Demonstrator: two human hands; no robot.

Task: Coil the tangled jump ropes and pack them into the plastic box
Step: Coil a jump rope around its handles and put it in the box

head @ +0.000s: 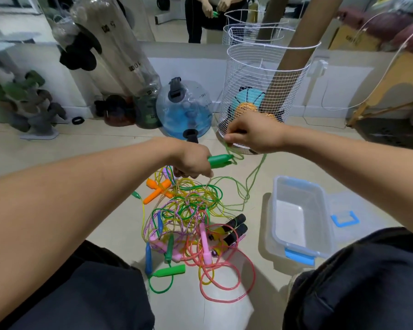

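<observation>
A tangle of coloured jump ropes (188, 210) lies on the floor between my knees, with orange, pink, black, blue and green handles mixed in. My left hand (192, 160) grips a green rope handle (221, 160) held above the pile. My right hand (253, 134) pinches the thin green cord (250, 179) just beyond the handle's tip; the cord loops down into the tangle. The clear plastic box (301, 248) with blue latches stands open on the floor to the right, with nothing in it. Its lid (343, 215) lies beside it.
A white wire basket (293, 82) holding balls and a cardboard tube stands just behind my right hand. A blue water-filled weight (184, 113) and a tall clear bag (119, 55) stand further back by the wall mirror. My knees frame the pile.
</observation>
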